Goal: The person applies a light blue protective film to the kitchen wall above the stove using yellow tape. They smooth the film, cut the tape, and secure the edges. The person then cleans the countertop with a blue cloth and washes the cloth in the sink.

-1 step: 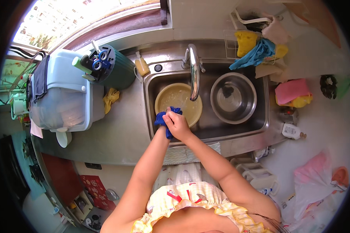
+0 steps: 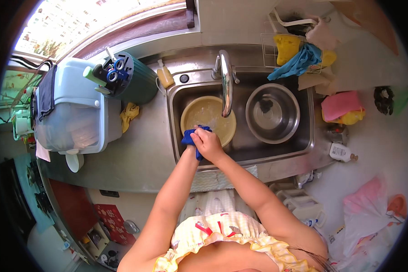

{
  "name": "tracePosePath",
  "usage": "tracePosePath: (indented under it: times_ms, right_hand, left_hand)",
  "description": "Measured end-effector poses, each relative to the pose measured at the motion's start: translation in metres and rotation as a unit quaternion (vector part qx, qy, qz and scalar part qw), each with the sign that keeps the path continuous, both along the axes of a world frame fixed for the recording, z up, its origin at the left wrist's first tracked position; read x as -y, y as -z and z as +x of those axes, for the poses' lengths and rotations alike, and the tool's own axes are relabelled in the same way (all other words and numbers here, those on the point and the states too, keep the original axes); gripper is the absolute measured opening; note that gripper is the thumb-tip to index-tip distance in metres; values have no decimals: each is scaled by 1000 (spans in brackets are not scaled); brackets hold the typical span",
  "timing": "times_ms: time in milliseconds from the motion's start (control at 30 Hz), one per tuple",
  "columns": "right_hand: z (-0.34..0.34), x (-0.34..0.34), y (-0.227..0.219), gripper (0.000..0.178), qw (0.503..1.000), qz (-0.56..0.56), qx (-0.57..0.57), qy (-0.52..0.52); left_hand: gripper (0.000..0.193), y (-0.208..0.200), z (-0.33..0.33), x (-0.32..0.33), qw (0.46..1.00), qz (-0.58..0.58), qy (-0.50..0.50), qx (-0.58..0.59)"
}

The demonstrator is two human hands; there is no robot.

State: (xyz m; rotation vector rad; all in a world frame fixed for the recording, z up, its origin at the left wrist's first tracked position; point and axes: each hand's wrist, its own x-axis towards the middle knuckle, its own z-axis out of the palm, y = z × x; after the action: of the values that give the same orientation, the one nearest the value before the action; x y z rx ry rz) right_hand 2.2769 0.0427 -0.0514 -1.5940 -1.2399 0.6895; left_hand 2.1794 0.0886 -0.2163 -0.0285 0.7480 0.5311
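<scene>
A dark blue cloth is bunched between my two hands over the near edge of a yellowish basin, which sits in the left part of a steel sink. My right hand is closed around the cloth, its fingers wrapped over it. Much of my left hand is covered by the cloth and my right hand, and it also grips the cloth. Some cloudy liquid with light foam shows in the basin. Above it curves the chrome faucet.
Right of the basin, a steel bowl stands in the sink. A wire rack at the back right holds cloths. On the left counter are a utensil holder, a light blue lidded box and a yellow cloth. A soap bottle stands behind the sink.
</scene>
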Motion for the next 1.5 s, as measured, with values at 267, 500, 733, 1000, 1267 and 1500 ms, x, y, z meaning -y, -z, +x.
tracePosePath:
  times_ms: [267, 500, 733, 1000, 1267, 1500]
  right_hand:
    - [68, 6, 112, 22, 932, -317, 136, 110]
    - [55, 3, 149, 19, 889, -360, 279, -46]
    - [20, 3, 45, 17, 991, -113, -62, 29]
    - [-20, 13, -68, 15, 963, -18, -267, -41]
    - [0, 3, 34, 20, 998, -43, 36, 35]
    - [59, 9, 141, 15, 937, -263, 164, 159]
  left_hand:
    - [52, -91, 4, 0, 966, 56, -26, -250]
    - [57, -115, 1, 0, 944, 142, 102, -279]
    - [39, -91, 8, -5, 979, 19, 18, -200]
    - [39, -6, -21, -32, 990, -54, 97, 82]
    - [33, -46, 9, 20, 998, 17, -63, -12]
    - [43, -105, 3, 13, 969, 39, -23, -242]
